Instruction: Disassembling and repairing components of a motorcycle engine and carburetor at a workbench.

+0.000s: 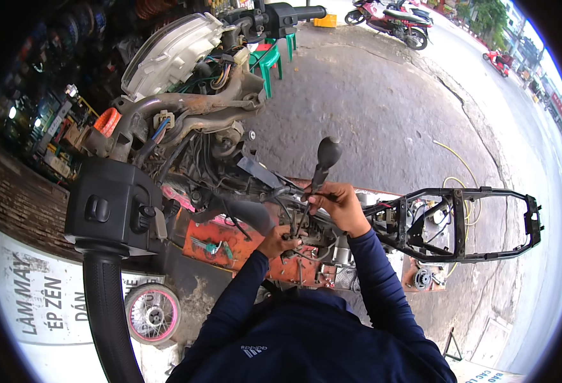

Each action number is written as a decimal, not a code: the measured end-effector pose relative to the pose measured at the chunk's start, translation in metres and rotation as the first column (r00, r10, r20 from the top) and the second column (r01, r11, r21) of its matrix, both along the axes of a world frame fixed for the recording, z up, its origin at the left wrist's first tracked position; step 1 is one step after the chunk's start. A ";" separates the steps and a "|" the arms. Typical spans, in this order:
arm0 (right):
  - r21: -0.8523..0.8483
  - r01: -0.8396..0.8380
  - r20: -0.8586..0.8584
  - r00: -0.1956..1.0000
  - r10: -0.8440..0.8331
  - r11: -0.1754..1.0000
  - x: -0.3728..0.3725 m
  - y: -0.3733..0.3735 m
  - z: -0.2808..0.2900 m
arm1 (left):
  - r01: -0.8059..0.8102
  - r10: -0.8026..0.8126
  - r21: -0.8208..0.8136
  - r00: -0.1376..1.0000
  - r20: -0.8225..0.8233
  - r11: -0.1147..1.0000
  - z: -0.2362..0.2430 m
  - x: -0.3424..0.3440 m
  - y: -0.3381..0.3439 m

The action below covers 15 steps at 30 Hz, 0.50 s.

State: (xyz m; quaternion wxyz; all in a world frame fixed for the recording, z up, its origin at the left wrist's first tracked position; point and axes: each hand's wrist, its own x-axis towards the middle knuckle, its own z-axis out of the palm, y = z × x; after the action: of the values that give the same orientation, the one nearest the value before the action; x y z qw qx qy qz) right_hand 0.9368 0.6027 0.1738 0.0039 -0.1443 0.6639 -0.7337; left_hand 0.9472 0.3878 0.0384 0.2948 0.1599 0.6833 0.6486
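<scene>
Over the engine point(320, 237), the right hand point(340, 204) pinches a bulb-ended tool point(320, 175) — likely stiff, best held by its thick end — left hand's point(274, 243) grip unclear.

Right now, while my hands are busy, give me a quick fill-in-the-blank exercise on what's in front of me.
1. A screwdriver-like tool with a black rounded end is in your ____ hand.
2. The spoked wheel at the lower left has a ____ rim.
3. The pale headlight is in the picture's upper ____ part.

Missing words: right; pink; left.
</scene>
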 end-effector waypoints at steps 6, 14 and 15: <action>-0.038 -0.015 0.044 0.999 0.016 0.999 -0.001 -0.005 0.005 | 0.009 -0.009 0.012 1.000 0.009 1.000 0.001 -0.002 0.001; -0.112 -0.110 0.140 0.982 0.125 0.988 0.004 -0.009 0.021 | 0.025 -0.025 -0.018 0.999 -0.034 1.000 -0.004 -0.002 -0.001; -0.107 -0.079 0.131 0.987 0.093 0.991 0.005 -0.009 0.019 | 0.022 -0.023 -0.023 0.999 -0.031 1.000 -0.003 -0.002 0.001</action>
State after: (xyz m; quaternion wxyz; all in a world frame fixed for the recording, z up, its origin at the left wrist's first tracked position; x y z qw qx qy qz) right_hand 0.9415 0.5937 0.1924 0.0735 -0.1225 0.6171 -0.7738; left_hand 0.9452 0.3885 0.0357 0.2932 0.1742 0.6931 0.6350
